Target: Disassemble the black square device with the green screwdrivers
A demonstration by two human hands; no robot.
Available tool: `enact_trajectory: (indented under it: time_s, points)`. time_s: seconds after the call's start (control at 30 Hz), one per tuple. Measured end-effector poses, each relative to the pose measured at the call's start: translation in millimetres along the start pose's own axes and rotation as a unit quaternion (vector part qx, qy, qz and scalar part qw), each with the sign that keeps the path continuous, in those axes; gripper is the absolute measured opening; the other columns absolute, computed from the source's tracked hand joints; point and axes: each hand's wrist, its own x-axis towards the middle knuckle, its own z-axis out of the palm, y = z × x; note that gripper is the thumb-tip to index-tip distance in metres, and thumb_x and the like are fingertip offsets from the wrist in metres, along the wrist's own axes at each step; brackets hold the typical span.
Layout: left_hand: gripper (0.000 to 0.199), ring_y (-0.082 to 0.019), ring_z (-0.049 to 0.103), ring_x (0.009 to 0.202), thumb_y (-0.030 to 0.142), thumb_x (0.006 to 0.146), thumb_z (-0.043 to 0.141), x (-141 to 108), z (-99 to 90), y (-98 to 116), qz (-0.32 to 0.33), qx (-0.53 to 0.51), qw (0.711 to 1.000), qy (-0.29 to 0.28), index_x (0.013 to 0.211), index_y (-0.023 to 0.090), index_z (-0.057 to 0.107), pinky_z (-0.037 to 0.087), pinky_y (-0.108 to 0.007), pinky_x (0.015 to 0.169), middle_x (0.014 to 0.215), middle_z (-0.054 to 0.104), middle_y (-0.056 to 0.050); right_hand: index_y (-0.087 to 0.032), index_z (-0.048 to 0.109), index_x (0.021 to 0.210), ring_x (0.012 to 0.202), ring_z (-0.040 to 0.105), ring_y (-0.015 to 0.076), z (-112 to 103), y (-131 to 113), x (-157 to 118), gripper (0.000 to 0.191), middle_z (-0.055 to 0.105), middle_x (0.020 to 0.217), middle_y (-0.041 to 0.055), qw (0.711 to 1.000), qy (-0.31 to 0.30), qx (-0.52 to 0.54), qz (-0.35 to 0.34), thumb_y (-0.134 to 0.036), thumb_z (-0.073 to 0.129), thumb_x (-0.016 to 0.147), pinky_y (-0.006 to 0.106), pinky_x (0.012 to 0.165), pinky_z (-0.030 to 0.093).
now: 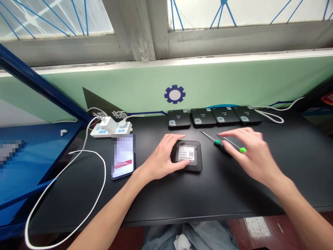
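A flat black set-top box (pixel 199 158) lies on the desk with its white printed label facing up. My left hand (pixel 162 156) grips its left side, the thumb along the front and the fingers at the back edge. To the right, my right hand (pixel 251 154) hovers low over two screwdrivers, fingers apart and slightly blurred. One screwdriver (pixel 218 142) has a dark green handle, partly hidden by the thumb. The other screwdriver (pixel 242 150) shows a bright green end beneath the palm. Whether the right fingertips touch either tool is hard to see.
Several similar black boxes (pixel 179 119) stand in a row along the wall. A phone (pixel 123 158) with a lit screen lies left, below a white power strip (pixel 125 131) with a charger. A white cable (pixel 104 173) loops over the desk's left front edge.
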Motion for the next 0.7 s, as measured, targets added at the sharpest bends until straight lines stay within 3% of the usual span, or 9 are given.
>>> enact_trajectory:
  time_s: [0.07,0.17,0.27,0.37,0.5,0.6,0.7]
  points:
    - [0.087,-0.039,0.054,0.158,0.042,0.093,0.096,-1,1.6,0,0.017,-0.001,0.999,-0.03,0.166,0.025,0.052,0.046,-0.059,0.136,0.168,0.06,-0.016,-0.035,0.082,0.115,0.12,0.066,0.0447,-20,24,-17,0.037,0.08,0.117,0.0145,0.996,0.049,-0.035,0.061,-0.067,0.066,0.106,0.069,0.109,0.039]
    - [0.09,-0.04,0.05,0.162,0.042,0.09,0.099,-2,4.4,0,0.027,0.014,0.998,-0.057,0.167,0.027,0.053,0.044,-0.062,0.138,0.172,0.057,-0.016,-0.034,0.086,0.118,0.109,0.07,0.0403,-37,56,-43,0.055,0.081,0.119,0.015,0.988,0.042,-0.031,0.144,-0.082,0.069,0.098,0.056,0.09,0.051]
    - [0.09,-0.042,0.054,0.157,0.05,0.088,0.101,-3,6.7,0,0.021,0.032,0.998,-0.054,0.164,0.029,0.058,0.051,-0.062,0.133,0.166,0.059,-0.016,-0.033,0.088,0.124,0.092,0.068,0.0316,-38,74,-58,0.073,0.081,0.12,0.0122,0.982,0.003,-0.01,0.189,-0.094,0.073,0.086,0.045,0.075,0.052]
    - [0.096,-0.042,0.057,0.151,0.054,0.085,0.102,-5,8.1,1,0.016,0.048,0.997,-0.052,0.166,0.027,0.058,0.056,-0.061,0.128,0.159,0.06,-0.017,-0.031,0.09,0.114,0.093,0.065,0.0305,-29,80,-59,0.074,0.08,0.116,0.012,0.977,0.001,-0.006,0.213,-0.096,0.075,0.082,0.047,0.082,0.053]
    - [0.096,-0.043,0.054,0.155,0.053,0.088,0.099,-6,9.2,4,0.018,0.06,0.997,-0.053,0.169,0.026,0.056,0.054,-0.063,0.13,0.163,0.058,-0.019,-0.026,0.084,0.107,0.095,0.072,0.0321,-26,74,-45,0.076,0.083,0.111,0.0133,0.971,0.043,0.028,0.233,-0.098,0.07,0.085,0.051,0.092,0.056]
    - [0.078,-0.042,0.053,0.158,0.052,0.096,0.092,-4,11.4,7,0.025,0.063,0.996,-0.05,0.165,0.03,0.062,0.049,-0.064,0.133,0.169,0.059,-0.016,-0.024,0.076,0.115,0.084,0.075,0.0283,-38,52,-32,0.077,0.083,0.1,0.0116,0.966,0.078,0.079,0.236,-0.096,0.065,0.09,0.045,0.08,0.061]
    - [0.06,-0.039,0.057,0.158,0.046,0.103,0.087,2,17.6,11,0.035,0.073,0.996,-0.047,0.157,0.029,0.069,0.044,-0.063,0.135,0.169,0.063,-0.014,-0.025,0.082,0.113,0.078,0.073,0.0238,-53,15,-23,0.066,0.083,0.095,0.008,0.972,0.047,0.105,0.206,-0.086,0.078,0.089,0.037,0.07,0.057]
